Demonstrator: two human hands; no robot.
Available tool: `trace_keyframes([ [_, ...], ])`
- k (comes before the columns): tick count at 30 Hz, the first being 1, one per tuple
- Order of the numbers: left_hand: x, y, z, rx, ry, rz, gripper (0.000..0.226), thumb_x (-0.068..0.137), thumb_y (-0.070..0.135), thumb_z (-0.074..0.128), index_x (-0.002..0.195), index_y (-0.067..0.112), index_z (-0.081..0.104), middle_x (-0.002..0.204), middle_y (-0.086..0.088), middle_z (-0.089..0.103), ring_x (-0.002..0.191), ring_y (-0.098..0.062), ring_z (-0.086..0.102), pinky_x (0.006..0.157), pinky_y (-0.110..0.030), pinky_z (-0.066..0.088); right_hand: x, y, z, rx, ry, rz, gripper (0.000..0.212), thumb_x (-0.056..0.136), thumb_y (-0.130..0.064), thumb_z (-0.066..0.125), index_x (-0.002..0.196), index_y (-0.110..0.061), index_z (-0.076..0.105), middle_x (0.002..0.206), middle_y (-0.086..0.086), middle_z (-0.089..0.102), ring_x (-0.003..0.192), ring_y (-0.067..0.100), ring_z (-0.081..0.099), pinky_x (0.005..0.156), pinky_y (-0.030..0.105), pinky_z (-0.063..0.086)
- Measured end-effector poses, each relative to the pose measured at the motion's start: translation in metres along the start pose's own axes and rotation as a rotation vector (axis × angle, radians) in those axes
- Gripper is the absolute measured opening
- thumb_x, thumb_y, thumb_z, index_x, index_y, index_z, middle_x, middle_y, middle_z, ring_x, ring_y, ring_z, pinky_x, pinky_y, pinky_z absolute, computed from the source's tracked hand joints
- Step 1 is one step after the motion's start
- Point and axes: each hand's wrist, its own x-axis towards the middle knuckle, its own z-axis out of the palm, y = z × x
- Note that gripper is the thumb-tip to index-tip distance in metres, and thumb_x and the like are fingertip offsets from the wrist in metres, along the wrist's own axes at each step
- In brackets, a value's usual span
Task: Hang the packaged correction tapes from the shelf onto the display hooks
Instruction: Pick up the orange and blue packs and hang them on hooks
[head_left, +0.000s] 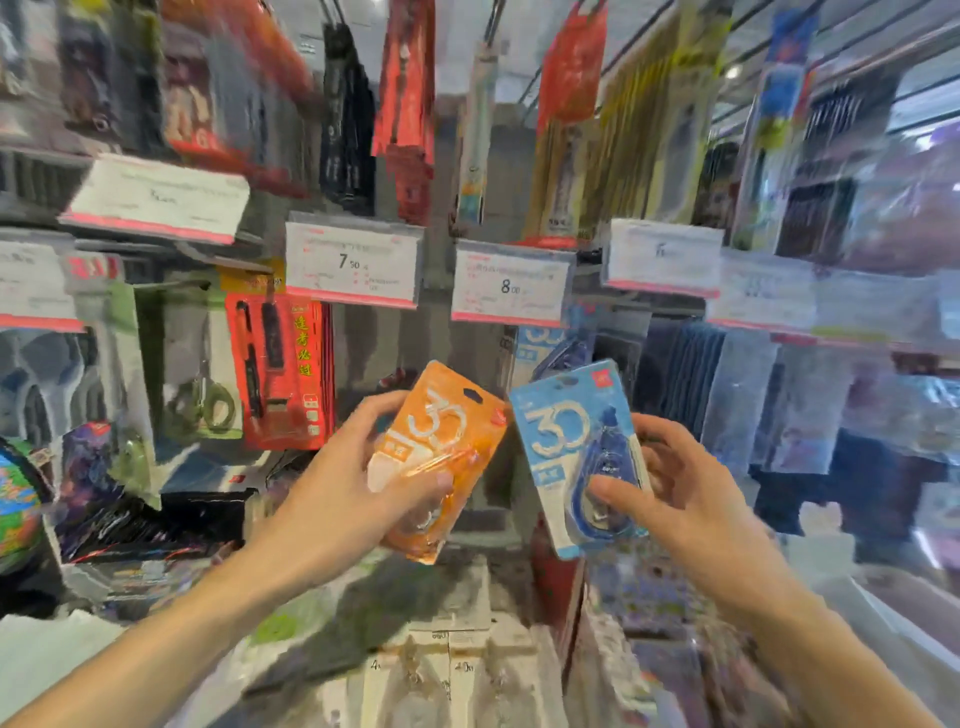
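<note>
My left hand (353, 488) grips an orange packaged correction tape (441, 441), tilted to the right, with a white "30" on its card. In my right hand (670, 493) is a blue packaged correction tape (566, 441), held by its lower right side and tilted slightly left. Both packs are raised in front of the display, just below the price tags marked 7.50 (354, 262) and 8.00 (511, 283). Behind the blue pack, more blue correction tape packs (545, 343) hang under the 8.00 tag. The picture is blurred, so the hooks themselves are hard to make out.
Red pen packs (283, 369) and green scissors (205, 400) hang to the left. Long hanging packs fill the upper rows. A globe (15, 499) sits at the far left. Below my hands lies a shelf (457, 649) with stacked stock and small price labels.
</note>
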Motion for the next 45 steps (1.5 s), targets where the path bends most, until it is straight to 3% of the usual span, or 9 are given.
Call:
trace_keyframes([
  [4, -0.006, 0.03, 0.041, 0.029, 0.083, -0.033, 0.064, 0.078, 0.028, 0.088, 0.105, 0.068, 0.046, 0.103, 0.022, 0.078, 0.09, -0.004, 0.077, 0.087, -0.042, 0.06, -0.01, 0.014, -0.045, 0.002, -0.013, -0.06, 0.046, 0.083, -0.03, 0.082, 0.117, -0.054, 0.06, 0.114, -0.014, 0.078, 0.105, 0.007, 0.075, 0.088, 0.037, 0.063],
  [7, -0.007, 0.054, 0.06, 0.072, 0.117, 0.001, 0.063, 0.078, 0.034, 0.087, 0.108, 0.07, 0.046, 0.107, 0.031, 0.073, 0.095, 0.004, 0.074, 0.085, -0.035, 0.059, -0.014, 0.019, -0.068, 0.043, -0.027, -0.084, 0.046, 0.076, -0.043, 0.08, 0.115, -0.056, 0.06, 0.115, -0.017, 0.078, 0.105, 0.005, 0.074, 0.092, 0.025, 0.06],
  [11, -0.004, 0.078, 0.066, 0.174, 0.145, 0.064, 0.062, 0.081, 0.037, 0.084, 0.122, 0.063, 0.046, 0.12, 0.039, 0.064, 0.107, 0.015, 0.064, 0.083, -0.023, 0.052, -0.009, 0.021, -0.081, 0.103, -0.047, -0.095, 0.05, 0.069, -0.05, 0.079, 0.115, -0.052, 0.06, 0.114, -0.016, 0.078, 0.106, 0.006, 0.074, 0.086, 0.031, 0.063],
  [17, 0.012, 0.102, 0.058, 0.26, 0.205, 0.132, 0.06, 0.079, 0.043, 0.084, 0.122, 0.064, 0.046, 0.125, 0.04, 0.06, 0.116, 0.015, 0.059, 0.093, -0.027, 0.051, 0.003, 0.025, -0.082, 0.108, -0.081, -0.114, 0.051, 0.073, -0.051, 0.078, 0.119, -0.054, 0.057, 0.117, -0.021, 0.076, 0.109, -0.001, 0.072, 0.091, 0.02, 0.058],
  [22, 0.021, 0.115, 0.05, 0.242, 0.197, 0.167, 0.064, 0.071, 0.062, 0.077, 0.127, 0.063, 0.046, 0.122, 0.035, 0.066, 0.113, 0.012, 0.063, 0.092, -0.031, 0.054, 0.011, 0.028, -0.079, 0.083, -0.074, -0.112, 0.047, 0.079, -0.043, 0.079, 0.118, -0.057, 0.056, 0.113, -0.022, 0.077, 0.103, -0.003, 0.073, 0.079, 0.009, 0.055],
  [30, 0.025, 0.133, 0.034, 0.237, 0.222, 0.252, 0.057, 0.077, 0.051, 0.082, 0.118, 0.069, 0.046, 0.116, 0.035, 0.069, 0.11, 0.01, 0.066, 0.087, -0.026, 0.052, 0.018, 0.019, -0.063, 0.13, -0.034, -0.123, 0.048, 0.077, -0.045, 0.076, 0.12, -0.053, 0.056, 0.114, -0.019, 0.077, 0.103, 0.002, 0.074, 0.081, 0.017, 0.059],
  [34, 0.026, 0.136, 0.031, 0.258, 0.228, 0.283, 0.056, 0.081, 0.043, 0.083, 0.119, 0.064, 0.048, 0.114, 0.035, 0.07, 0.107, 0.012, 0.067, 0.084, -0.018, 0.049, 0.023, 0.01, -0.05, 0.144, -0.025, -0.154, 0.065, 0.078, -0.053, 0.075, 0.137, -0.041, 0.05, 0.122, -0.016, 0.073, 0.114, 0.002, 0.069, 0.096, 0.034, 0.059],
  [40, 0.026, 0.137, 0.028, 0.262, 0.232, 0.278, 0.058, 0.079, 0.044, 0.082, 0.124, 0.058, 0.05, 0.114, 0.032, 0.071, 0.109, 0.009, 0.067, 0.089, -0.024, 0.05, 0.032, 0.003, -0.033, 0.201, -0.002, -0.193, 0.054, 0.09, -0.037, 0.078, 0.135, -0.045, 0.048, 0.121, -0.028, 0.071, 0.115, -0.002, 0.069, 0.09, 0.02, 0.059],
  [45, 0.026, 0.137, 0.027, 0.259, 0.226, 0.286, 0.057, 0.078, 0.044, 0.081, 0.125, 0.056, 0.051, 0.115, 0.033, 0.07, 0.109, 0.01, 0.066, 0.09, -0.021, 0.049, 0.04, -0.003, -0.028, 0.242, 0.004, -0.183, 0.054, 0.085, -0.048, 0.077, 0.131, -0.047, 0.05, 0.121, -0.025, 0.072, 0.115, 0.0, 0.07, 0.094, 0.031, 0.058],
])
